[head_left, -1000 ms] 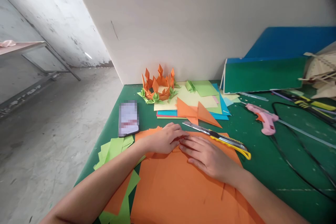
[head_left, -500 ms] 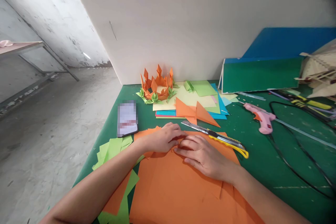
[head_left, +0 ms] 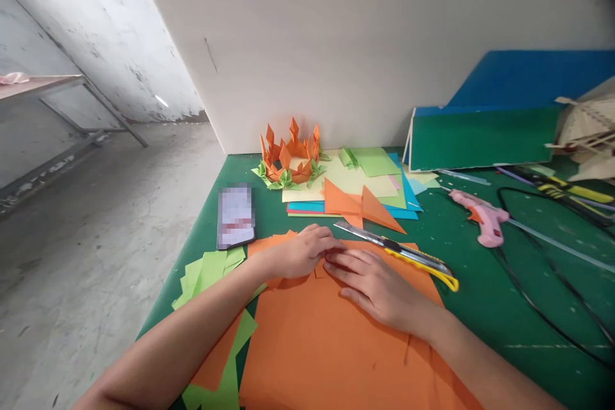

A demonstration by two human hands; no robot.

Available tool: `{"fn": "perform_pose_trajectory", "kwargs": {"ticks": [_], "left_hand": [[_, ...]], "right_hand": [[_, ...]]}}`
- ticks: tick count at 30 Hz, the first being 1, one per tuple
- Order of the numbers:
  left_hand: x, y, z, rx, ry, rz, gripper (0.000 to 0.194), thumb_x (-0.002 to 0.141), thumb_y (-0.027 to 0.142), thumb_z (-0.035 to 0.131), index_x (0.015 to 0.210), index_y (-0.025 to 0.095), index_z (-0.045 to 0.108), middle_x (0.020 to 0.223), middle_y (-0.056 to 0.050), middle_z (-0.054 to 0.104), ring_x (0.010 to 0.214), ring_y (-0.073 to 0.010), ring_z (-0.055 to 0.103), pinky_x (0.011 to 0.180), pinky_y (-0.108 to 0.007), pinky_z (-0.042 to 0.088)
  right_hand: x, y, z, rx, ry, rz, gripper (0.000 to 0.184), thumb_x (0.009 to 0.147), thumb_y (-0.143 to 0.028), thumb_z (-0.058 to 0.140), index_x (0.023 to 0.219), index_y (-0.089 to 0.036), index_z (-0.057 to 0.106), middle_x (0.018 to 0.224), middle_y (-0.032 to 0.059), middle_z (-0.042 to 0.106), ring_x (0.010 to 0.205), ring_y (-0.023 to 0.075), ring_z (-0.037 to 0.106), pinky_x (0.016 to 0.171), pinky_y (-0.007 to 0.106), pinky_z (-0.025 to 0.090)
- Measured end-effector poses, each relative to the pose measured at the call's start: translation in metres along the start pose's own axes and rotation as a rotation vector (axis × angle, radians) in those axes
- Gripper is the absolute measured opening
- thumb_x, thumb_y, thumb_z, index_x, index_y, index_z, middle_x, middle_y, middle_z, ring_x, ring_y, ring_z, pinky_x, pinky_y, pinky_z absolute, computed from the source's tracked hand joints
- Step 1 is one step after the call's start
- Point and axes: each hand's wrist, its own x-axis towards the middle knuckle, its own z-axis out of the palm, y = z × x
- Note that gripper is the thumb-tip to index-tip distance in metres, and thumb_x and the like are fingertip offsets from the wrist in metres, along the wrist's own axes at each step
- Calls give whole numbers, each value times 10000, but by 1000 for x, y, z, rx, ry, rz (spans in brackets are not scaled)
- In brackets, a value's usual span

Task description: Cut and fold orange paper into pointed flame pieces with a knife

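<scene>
My left hand is curled, its thumb and fingers closed at the edge of a small piece of orange paper that is mostly hidden under the fingertips. My right hand lies with fingers stretched out and close together, their tips pressing beside the left fingertips. Both hands rest over a large orange paper sheet. Just beyond the right hand is a yellow utility knife, its blade out and pointing left. Folded orange paper pieces lie past the knife.
An orange and green paper crown stands at the back beside stacked coloured paper. A phone and green paper pieces lie on the left. At right are a pink glue gun with a cord and a green board.
My right fingers have shifted slightly over the orange paper against the left fingertips. My left hand stays in nearly the same place. The view swayed a little and came back.
</scene>
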Motion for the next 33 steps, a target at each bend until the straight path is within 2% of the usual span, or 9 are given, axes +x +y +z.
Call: {"fn": "perform_pose_trajectory", "kwargs": {"ticks": [9, 21, 33], "left_hand": [[1, -1, 2, 11, 12, 2, 374, 960, 91, 358, 1243, 203, 574, 1017, -83, 571, 985, -207, 503, 930, -360, 416], [1, 2, 1, 38, -8, 19, 343, 945, 103, 394, 1232, 196, 557, 1031, -93, 570, 1004, -228, 501, 932, -385, 419], [3, 5, -2, 23, -20, -7, 303, 944, 117, 398, 1157, 207, 594, 1000, -77, 565, 964, -220, 499, 898, -368, 431]], "right_hand": [[0, 2, 0, -4, 58, -60, 425, 1004, -264, 439, 1425, -277, 489, 1431, 20, 548, 1323, 252, 456, 1072, 456, 448], [-1, -1, 0, -58, 55, -74, 439, 998, -274, 450, 1437, -264, 471, 1416, 49, 554, 1305, 261, 460, 1070, 460, 432], [6, -14, -5, -47, 23, -71, 368, 994, -343, 467, 1351, -382, 545, 1282, 31, 602, 1182, 263, 472, 953, 448, 412]]}}
